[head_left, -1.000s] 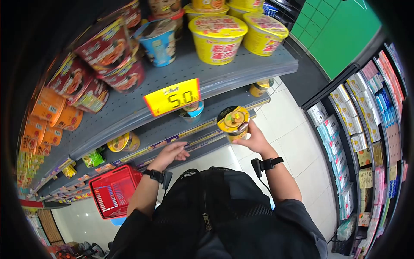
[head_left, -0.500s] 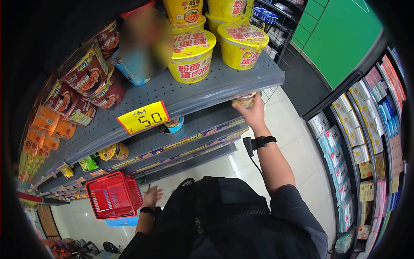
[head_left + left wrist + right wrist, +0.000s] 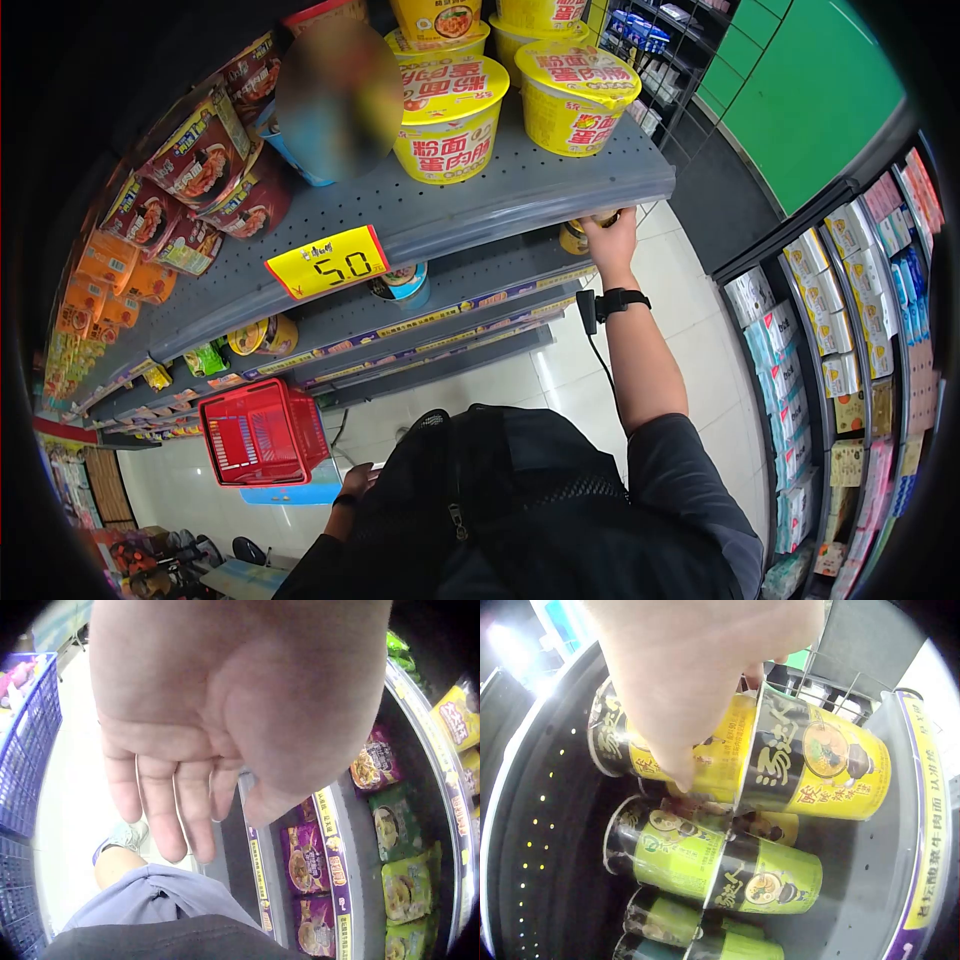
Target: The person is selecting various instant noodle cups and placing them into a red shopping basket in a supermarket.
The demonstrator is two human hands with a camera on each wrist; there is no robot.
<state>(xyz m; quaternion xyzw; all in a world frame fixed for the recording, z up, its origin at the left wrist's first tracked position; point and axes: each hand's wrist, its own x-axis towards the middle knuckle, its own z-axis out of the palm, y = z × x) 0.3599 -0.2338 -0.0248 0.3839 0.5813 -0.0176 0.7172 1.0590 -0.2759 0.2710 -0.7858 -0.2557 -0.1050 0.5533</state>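
My right hand (image 3: 612, 248) reaches under the edge of the upper shelf. In the right wrist view its thumb and fingers span a yellow-and-black instant noodle cup (image 3: 739, 739). That cup stands end to end with another yellow-and-black cup (image 3: 817, 761), stacked on the lower shelf. Beside them are stacked green noodle cups (image 3: 769, 877). My left hand (image 3: 172, 750) hangs low near my body, its fingers extended and holding nothing. From the head, the bag on my chest partly hides it.
Yellow noodle bowls (image 3: 450, 120) stand on the upper shelf (image 3: 470, 205), above a price tag (image 3: 327, 263). A red basket (image 3: 262, 435) sits at lower left. Packaged noodles (image 3: 306, 859) lie on lower shelves. Across the aisle stands a rack of tissue packs (image 3: 785, 400).
My right hand has carried the noodle cup from in front of the shelf into the lower shelf's right end. My left hand has dropped back toward my body.
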